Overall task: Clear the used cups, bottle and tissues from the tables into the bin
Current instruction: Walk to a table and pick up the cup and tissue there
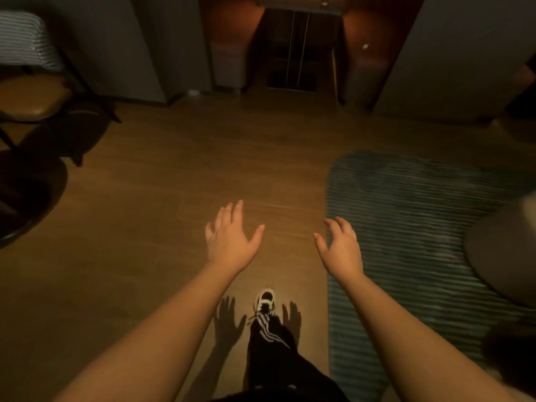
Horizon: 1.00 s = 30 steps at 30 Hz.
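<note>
Wooden floor, both hands out front, nothing carried.

Left hand: fingers spread, palm down, holding nothing. Right hand: fingers loosely curved, likewise holding nothing. One shoe on the boards below; striped teal rug just to the right; round tabletop at the right edge, its surface mostly out of frame. Chair at far left. Cups, bottle, tissues and bin: none in view, so their place cannot be told. Handling, as judged: cups light and crushable, take around the wall; bottle stiff, possibly slippery, take mid-body; tissues soft, gather in a pinch.
</note>
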Available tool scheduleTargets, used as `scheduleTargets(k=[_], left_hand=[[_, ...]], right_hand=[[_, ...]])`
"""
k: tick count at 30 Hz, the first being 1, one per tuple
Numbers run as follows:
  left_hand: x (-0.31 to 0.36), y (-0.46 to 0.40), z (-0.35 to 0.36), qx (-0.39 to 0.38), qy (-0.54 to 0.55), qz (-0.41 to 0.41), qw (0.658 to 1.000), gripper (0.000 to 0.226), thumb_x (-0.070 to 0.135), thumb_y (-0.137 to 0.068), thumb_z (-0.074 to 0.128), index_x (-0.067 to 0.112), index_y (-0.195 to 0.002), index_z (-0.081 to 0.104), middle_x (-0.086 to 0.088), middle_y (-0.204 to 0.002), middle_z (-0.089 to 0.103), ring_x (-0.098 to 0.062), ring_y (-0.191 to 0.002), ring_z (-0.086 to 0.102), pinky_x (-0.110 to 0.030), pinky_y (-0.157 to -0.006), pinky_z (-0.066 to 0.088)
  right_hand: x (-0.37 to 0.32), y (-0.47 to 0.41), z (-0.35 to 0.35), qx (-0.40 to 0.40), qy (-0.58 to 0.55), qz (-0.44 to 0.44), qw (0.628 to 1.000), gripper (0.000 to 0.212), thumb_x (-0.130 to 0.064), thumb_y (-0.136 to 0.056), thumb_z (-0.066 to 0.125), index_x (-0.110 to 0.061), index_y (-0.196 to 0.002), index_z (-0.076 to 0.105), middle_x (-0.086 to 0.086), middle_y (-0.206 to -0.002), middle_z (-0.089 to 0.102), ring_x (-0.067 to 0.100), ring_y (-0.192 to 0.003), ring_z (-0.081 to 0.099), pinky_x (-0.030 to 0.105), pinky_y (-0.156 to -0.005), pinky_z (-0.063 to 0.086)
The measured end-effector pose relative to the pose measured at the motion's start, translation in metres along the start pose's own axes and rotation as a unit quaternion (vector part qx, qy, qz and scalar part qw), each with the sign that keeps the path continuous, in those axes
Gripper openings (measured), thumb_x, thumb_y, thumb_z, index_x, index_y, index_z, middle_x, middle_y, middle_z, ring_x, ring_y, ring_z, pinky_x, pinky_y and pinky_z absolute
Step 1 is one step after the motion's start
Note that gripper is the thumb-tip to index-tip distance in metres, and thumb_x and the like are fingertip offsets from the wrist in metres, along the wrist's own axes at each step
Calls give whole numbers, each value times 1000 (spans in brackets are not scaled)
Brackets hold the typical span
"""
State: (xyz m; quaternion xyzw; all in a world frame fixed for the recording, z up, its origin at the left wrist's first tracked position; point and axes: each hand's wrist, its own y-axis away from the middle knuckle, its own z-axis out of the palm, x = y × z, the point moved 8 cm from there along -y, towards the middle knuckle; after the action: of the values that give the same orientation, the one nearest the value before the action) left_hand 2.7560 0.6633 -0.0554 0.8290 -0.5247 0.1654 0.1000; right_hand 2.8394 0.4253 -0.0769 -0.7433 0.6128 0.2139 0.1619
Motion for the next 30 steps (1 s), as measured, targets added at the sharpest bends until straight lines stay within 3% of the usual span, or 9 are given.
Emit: scheduleTargets(k=[10, 24, 30], left_hand=[[51, -332, -7, -19, -5, 8, 1000, 79, 70, -86, 30, 27, -150, 14, 0, -157, 19, -18, -144, 12, -50, -114, 12], [148, -846, 47, -56, -1, 69, 996, 78, 67, -86, 37, 30, -149, 11, 2, -157, 16, -18, -143, 12, -50, -113, 11], [212, -1016, 56, -68, 26, 111, 991, 79, 65, -87, 42, 24, -149, 16, -7, -155, 22, -27, -141, 18, -52, -112, 19]], right_hand=[[-58, -328, -16, 4, 0, 14, 1000, 49, -40, -93, 52, -19, -136, 46, 8, -149, 35, 26, -137, 32, 41, -112, 30], [-76, -812, -4, 55, 8, 88, 995, 49, -42, -92, 53, -21, -136, 46, 8, -148, 37, 26, -134, 37, 39, -109, 34], [-71, -971, -24, 69, -4, 124, 990, 49, -40, -92, 54, -19, -135, 47, 11, -146, 38, 28, -133, 37, 38, -107, 36]])
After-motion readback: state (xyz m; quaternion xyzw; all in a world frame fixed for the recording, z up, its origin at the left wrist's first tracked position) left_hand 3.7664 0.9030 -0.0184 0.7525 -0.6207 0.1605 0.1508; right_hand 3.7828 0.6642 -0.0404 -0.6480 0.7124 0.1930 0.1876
